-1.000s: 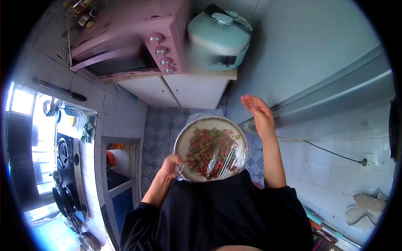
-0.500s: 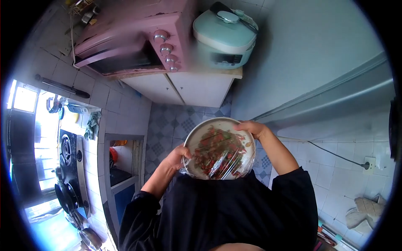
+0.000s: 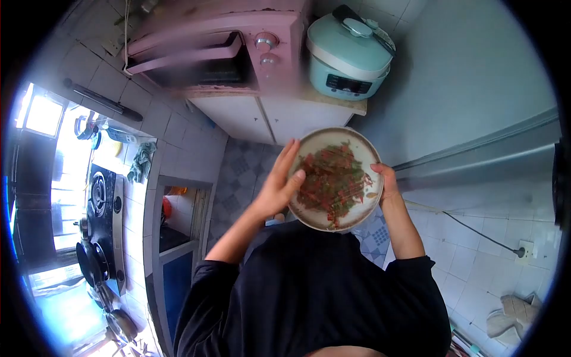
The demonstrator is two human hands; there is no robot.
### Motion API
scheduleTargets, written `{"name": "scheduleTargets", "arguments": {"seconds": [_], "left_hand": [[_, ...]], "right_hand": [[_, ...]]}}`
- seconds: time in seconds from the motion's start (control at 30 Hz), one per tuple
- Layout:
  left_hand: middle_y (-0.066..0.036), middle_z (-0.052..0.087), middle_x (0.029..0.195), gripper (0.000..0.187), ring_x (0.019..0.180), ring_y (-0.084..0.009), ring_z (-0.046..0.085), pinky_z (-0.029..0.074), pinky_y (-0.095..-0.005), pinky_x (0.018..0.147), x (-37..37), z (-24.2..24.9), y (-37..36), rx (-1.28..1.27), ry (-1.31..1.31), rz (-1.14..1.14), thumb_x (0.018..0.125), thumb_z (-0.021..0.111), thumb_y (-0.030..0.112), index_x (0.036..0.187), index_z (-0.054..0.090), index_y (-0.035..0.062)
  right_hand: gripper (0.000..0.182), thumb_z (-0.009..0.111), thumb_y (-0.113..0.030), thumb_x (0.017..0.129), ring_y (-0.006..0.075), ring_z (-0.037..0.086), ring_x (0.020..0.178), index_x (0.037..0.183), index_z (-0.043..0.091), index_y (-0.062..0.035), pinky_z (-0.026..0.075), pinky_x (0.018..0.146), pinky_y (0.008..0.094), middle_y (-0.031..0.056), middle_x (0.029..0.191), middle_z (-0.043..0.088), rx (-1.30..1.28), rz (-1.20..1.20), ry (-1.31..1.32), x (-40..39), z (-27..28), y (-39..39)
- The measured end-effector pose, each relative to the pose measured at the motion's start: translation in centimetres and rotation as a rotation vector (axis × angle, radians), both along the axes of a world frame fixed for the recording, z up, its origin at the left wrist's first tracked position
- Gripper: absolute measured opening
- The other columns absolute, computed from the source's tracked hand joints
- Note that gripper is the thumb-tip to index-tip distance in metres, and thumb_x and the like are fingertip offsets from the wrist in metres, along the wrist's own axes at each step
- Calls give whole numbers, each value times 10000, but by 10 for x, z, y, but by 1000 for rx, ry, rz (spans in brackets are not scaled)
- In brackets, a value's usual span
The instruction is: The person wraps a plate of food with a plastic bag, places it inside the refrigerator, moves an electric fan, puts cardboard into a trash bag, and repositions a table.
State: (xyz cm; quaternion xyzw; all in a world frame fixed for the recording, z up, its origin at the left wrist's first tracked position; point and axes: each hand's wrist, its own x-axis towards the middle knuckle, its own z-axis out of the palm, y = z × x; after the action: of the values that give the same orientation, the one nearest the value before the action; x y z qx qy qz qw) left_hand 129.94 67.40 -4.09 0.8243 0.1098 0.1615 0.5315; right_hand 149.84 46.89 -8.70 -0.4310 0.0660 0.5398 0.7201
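Observation:
A round pale plate (image 3: 357, 217) is held in front of my body, bearing chopped red and green food (image 3: 333, 181). Its rim is gripped on the right by my right hand (image 3: 388, 181), with the thumb over the edge. At the plate's left side, my left hand (image 3: 284, 183) has its fingers stretched out along the rim and its thumb over the edge near the food. Faint streaks over the food look like clear film, but its edges cannot be made out.
A pink oven (image 3: 208, 59) and a mint-green cooker (image 3: 348, 59) stand on a white cabinet (image 3: 297, 122) ahead. To the right rises a large grey-green appliance (image 3: 470, 89). The stove (image 3: 101, 220) with pans is at the left, beyond a low opening.
The plate has moved up and to the right, away from my torso. My left hand has opened from its grip on the rim. Crumpled film seen at the near edge no longer shows there.

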Motion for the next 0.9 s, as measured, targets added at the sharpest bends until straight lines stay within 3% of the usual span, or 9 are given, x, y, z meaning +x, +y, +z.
{"name": "scheduleTargets", "arguments": {"seconds": [0.03, 0.13, 0.23, 0.3, 0.37, 0.63, 0.7, 0.77, 0.9], "left_hand": [[-126, 193, 1405, 542, 1287, -236, 202, 162, -324, 1030, 0, -8, -2, 6, -7, -3, 881, 425, 194, 1353, 202, 47], [-116, 196, 1400, 574, 1269, -249, 229, 201, -351, 1025, -1, -12, -5, -742, -198, 225, 894, 392, 296, 1363, 162, 60], [-116, 200, 1396, 591, 1250, -258, 261, 231, -371, 1018, -8, -11, 0, -1094, -316, 45, 896, 348, 368, 1365, 151, 67], [-143, 278, 1356, 601, 1200, -283, 340, 280, -394, 996, -11, -17, 4, -1153, -282, 140, 888, 316, 439, 1333, 243, 42], [-167, 383, 1283, 595, 1144, -303, 403, 314, -404, 969, -22, -28, 13, -1570, -197, -9, 882, 297, 462, 1268, 352, 12], [-159, 431, 1245, 596, 1118, -293, 428, 323, -403, 957, -46, -15, 14, -1559, 5, -11, 879, 301, 473, 1234, 399, 5], [-171, 461, 1206, 598, 1082, -287, 462, 358, -399, 929, -52, -29, 20, -1579, 9, -43, 850, 415, 440, 1234, 384, -18], [-194, 483, 1164, 625, 1025, -291, 506, 408, -395, 880, -56, -34, 24, -1265, 226, -129, 793, 541, 355, 1231, 360, -51], [-218, 491, 1139, 587, 963, -316, 539, 447, -398, 826, -37, -22, 12, -1448, 176, -108, 728, 561, 196, 1211, 364, -75]], "right_hand": [[460, 540, -164, 699, 280, 600, 813, 1088, 480, 74, 485, 765, 383, 196, 970, 587, 6, -3, -7, -6, 1, 3], [457, 533, -144, 672, 278, 600, 807, 1073, 495, 73, 485, 765, 367, 194, 941, 595, 103, -57, 46, -20, -3, 5], [502, 527, -188, 651, 293, 601, 809, 1079, 494, 73, 491, 756, 380, 205, 963, 589, 150, -50, 48, -35, 5, 17], [513, 515, -186, 644, 296, 603, 797, 1084, 485, 77, 495, 749, 384, 207, 969, 586, 144, -76, 64, -48, 14, 23], [523, 516, -184, 637, 299, 604, 790, 1086, 480, 82, 498, 747, 387, 211, 972, 583, 136, -130, 71, -57, 13, 26], [514, 497, -146, 661, 295, 590, 854, 1122, 453, 78, 472, 802, 380, 203, 1011, 570, 247, -131, 171, -80, 1, 5], [523, 484, -118, 640, 298, 590, 850, 1122, 450, 82, 468, 805, 379, 211, 1014, 566, 212, -157, 170, -78, -1, -2], [556, 536, -233, 710, 278, 569, 919, 1169, 429, 62, 439, 852, 366, 188, 1074, 549, 273, -83, 77, -76, -13, -12], [732, 513, -525, 759, 231, 414, 1135, 1242, 387, 10, 304, 972, 372, 139, 1235, 446, 162, 44, -471, -32, 20, -18]]}}
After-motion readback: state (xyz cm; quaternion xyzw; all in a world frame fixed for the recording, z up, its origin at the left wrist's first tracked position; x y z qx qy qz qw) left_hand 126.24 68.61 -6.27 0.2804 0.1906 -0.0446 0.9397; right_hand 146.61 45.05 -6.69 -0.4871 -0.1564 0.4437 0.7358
